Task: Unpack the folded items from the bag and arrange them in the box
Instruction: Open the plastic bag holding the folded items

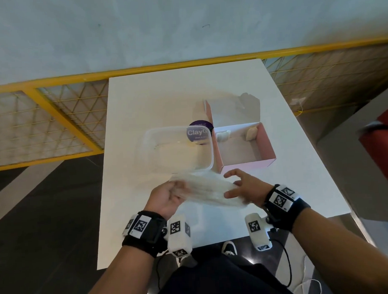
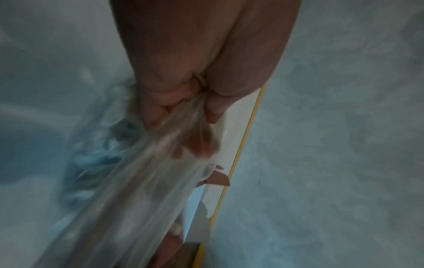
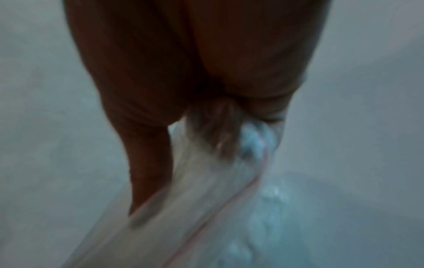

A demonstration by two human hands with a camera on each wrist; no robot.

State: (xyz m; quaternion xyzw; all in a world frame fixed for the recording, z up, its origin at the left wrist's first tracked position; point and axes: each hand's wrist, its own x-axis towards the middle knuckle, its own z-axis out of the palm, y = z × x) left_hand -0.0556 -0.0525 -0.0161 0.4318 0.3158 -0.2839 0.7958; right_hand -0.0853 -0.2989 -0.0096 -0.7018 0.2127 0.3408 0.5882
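Observation:
A clear plastic bag (image 1: 210,191) with pale folded items inside hangs above the table's near half, stretched between both hands. My left hand (image 1: 168,195) grips its left end, and in the left wrist view the fingers pinch the bag (image 2: 146,177). My right hand (image 1: 238,189) holds the right end with thumb and fingers; the right wrist view shows the bag (image 3: 206,190) bunched in that hand, blurred. The open pink box (image 1: 243,145) stands beyond at the right, with two small pale folded items (image 1: 223,136) (image 1: 251,132) at its far wall.
A clear plastic container (image 1: 177,149) sits left of the box, touching it, with a purple round label (image 1: 199,131) behind. The white table (image 1: 143,100) ends near my wrists. A yellow mesh railing (image 1: 55,107) runs behind it. A red seat (image 1: 382,140) is at the right.

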